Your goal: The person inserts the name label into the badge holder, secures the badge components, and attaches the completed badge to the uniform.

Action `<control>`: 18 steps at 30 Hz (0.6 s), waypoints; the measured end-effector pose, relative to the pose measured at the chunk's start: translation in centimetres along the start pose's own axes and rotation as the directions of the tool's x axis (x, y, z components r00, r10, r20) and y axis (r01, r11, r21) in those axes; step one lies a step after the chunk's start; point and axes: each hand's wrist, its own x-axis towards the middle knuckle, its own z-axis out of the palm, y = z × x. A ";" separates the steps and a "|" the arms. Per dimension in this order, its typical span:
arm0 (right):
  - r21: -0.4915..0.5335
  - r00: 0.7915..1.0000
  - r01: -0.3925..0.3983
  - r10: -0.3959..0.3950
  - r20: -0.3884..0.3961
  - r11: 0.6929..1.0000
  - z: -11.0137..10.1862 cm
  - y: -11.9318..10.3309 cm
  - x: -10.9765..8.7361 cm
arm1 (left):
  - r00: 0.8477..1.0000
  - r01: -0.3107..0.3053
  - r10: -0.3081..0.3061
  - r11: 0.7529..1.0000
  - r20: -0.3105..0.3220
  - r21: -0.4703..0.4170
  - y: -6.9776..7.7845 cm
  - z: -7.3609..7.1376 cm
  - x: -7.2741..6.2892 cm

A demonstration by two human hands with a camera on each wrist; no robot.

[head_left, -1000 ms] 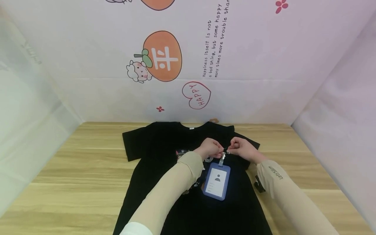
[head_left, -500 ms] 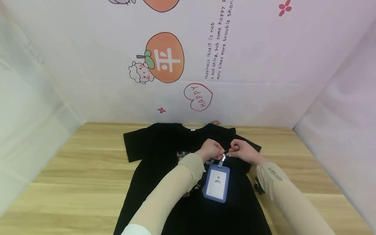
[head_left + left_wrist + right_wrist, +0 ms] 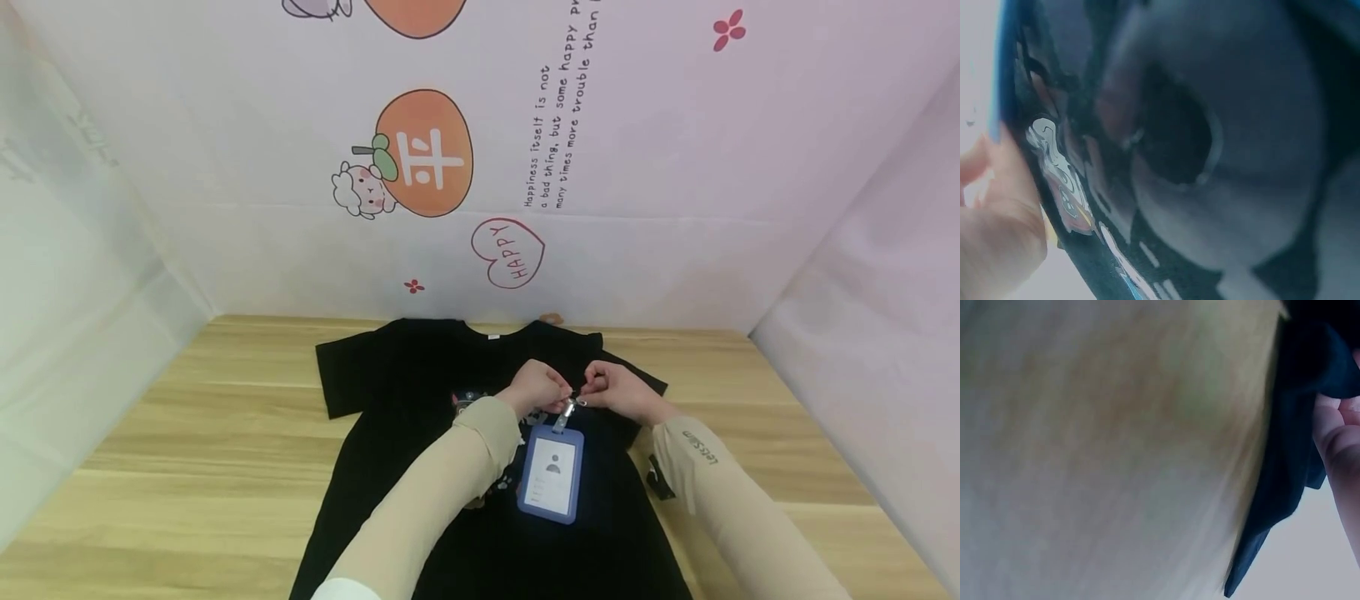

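A black T-shirt point(image 3: 420, 450) with a printed front lies spread on the wooden table. On its chest rests a blue badge holder point(image 3: 551, 475) with a white card, its strap ending in a shiny metal clip point(image 3: 567, 409). My left hand point(image 3: 538, 386) pinches the shirt cloth just above the clip; exactly what sits between those fingertips I cannot tell. From the right, my right hand point(image 3: 618, 390) pinches the small metal end of the clip. The left wrist view shows the left thumb side point(image 3: 1004, 231) beside the print point(image 3: 1063, 181). Dark cloth point(image 3: 1291, 425) partly covers the right fingers in the right wrist view.
The wooden table point(image 3: 210, 467) extends to both sides of the shirt. A white printed cloth point(image 3: 645, 250) rises behind it, with pale cloth walls point(image 3: 870, 333) left and right. Around the right wrist is a black strap point(image 3: 660, 482).
The view has tilted slightly, so everything sits a little lower. Both hands stay together at the clip, with small finger movements, and the badge holder has swung slightly leftward.
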 end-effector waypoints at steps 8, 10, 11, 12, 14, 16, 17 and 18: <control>-0.024 1.000 0.003 -0.003 -0.026 1.000 0.4 0.1 -0.2 | 1.000 0.024 -0.025 0.996 -0.010 -0.086 -0.3 0.2 0.1; -0.061 0.999 0.002 -0.005 -0.052 0.998 0.4 0.1 -0.4 | 0.999 0.038 -0.039 0.993 -0.007 -0.108 -0.2 0.1 0.1; -0.080 0.998 -0.009 0.004 -0.068 0.997 0.4 0.0 -0.5 | 0.999 0.043 -0.044 0.992 -0.006 -0.115 -0.2 0.1 0.2; -0.105 0.997 -0.010 0.001 -0.080 0.994 0.3 0.0 -0.6 | 0.999 0.045 -0.046 0.992 -0.003 -0.119 -0.2 0.2 0.2; -0.134 0.996 -0.025 0.012 -0.093 0.991 0.2 -0.1 -0.9 | 0.999 0.042 -0.042 0.991 -0.001 -0.125 -0.2 0.3 0.4; -0.126 0.995 -0.055 0.044 -0.090 0.991 0.1 -0.1 -1.2 | 0.999 0.035 -0.035 0.990 0.003 -0.135 -0.2 0.4 0.5; -0.118 0.995 -0.067 0.058 -0.083 0.991 0.1 -0.2 -1.4 | 1.000 0.031 -0.031 0.991 0.004 -0.134 -0.2 0.5 0.5; -0.108 0.995 -0.078 0.070 -0.071 0.991 0.0 -0.2 -1.6 | 1.000 0.025 -0.025 0.991 0.005 -0.133 -0.2 0.5 0.6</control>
